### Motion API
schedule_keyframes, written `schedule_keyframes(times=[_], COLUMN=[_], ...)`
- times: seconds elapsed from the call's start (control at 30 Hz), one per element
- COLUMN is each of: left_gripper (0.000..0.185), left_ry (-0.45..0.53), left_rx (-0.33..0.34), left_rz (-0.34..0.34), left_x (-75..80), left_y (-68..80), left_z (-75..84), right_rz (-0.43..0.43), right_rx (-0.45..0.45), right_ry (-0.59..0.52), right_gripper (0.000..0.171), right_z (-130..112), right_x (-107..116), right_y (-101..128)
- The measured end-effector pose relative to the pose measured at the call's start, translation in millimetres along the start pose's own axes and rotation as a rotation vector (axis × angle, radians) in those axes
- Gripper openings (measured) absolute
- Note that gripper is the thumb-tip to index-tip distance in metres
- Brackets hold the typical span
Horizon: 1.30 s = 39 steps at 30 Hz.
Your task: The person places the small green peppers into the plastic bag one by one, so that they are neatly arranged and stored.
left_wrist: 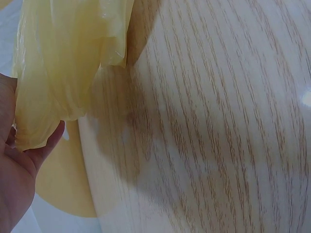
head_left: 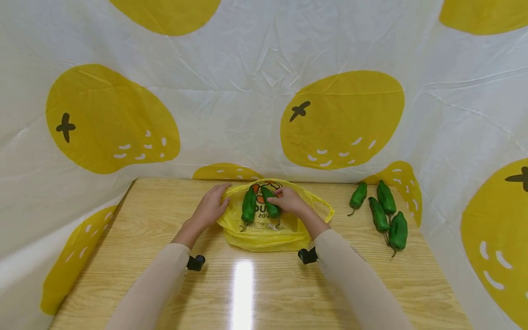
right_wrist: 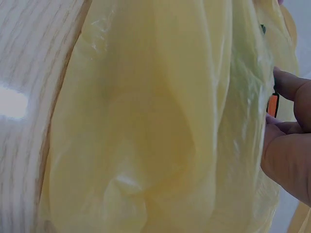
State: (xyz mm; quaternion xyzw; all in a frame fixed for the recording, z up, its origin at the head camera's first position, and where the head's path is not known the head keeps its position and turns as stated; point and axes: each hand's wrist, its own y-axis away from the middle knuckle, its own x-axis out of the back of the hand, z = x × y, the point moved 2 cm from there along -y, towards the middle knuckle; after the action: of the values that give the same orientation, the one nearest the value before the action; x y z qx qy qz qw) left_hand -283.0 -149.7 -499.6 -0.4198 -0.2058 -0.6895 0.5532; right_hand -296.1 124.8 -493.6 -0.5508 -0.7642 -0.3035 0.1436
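Head view alone: peppers [head_left: 381,214] beside bag [head_left: 264,236]

The bag [head_left: 264,229] lies on the desk [head_left: 123,238]. Two peppers [head_left: 249,206] lie in the bag; four peppers [head_left: 385,213] lie right of it.

Head view looks down on table [head_left: 264,293]; wrist views sit close against yellow bag [head_left: 264,236], shared.

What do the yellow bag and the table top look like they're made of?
Yellow bag: thin, glossy plastic film, probably; it crinkles and is translucent in the wrist views. Table: wood-grain surface with a shiny finish, given the bright glare; solid wood or laminate cannot be told.
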Motion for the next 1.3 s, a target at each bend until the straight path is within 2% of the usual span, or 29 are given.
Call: schedule_keyframes(times=[0.3, 0.5, 0.7, 0.87, 1.3], left_gripper=[0.051, 0.051, 0.051, 0.051, 0.05], left_ry=[-0.012, -0.012, -0.007, 0.0, -0.007], left_rx=[-0.006, -0.006, -0.003, -0.013, -0.024], left_rz=[0.002, 0.0, 0.002, 0.008, 0.014], left_x=[-0.7, -0.2, 0.6, 0.5, 1.4], left_y=[-0.6, -0.5, -0.8, -0.9, -1.4], left_z=[0.1, 0.4, 1.2, 1.0, 2.3], right_rz=[0.005, 0.001, 0.029, 0.018, 0.008], right_rx=[-0.019, -0.022, -0.057, -0.085, -0.072], right_ry=[0.065, 0.021, 0.061, 0.078, 0.025], right_gripper=[0.056, 0.055, 0.032, 0.041, 0.036], right_z=[-10, -12, -12, -11, -9], right_x=[-9, -19, -25, -30, -33], right_y=[-6, -9, -13, -16, -10])
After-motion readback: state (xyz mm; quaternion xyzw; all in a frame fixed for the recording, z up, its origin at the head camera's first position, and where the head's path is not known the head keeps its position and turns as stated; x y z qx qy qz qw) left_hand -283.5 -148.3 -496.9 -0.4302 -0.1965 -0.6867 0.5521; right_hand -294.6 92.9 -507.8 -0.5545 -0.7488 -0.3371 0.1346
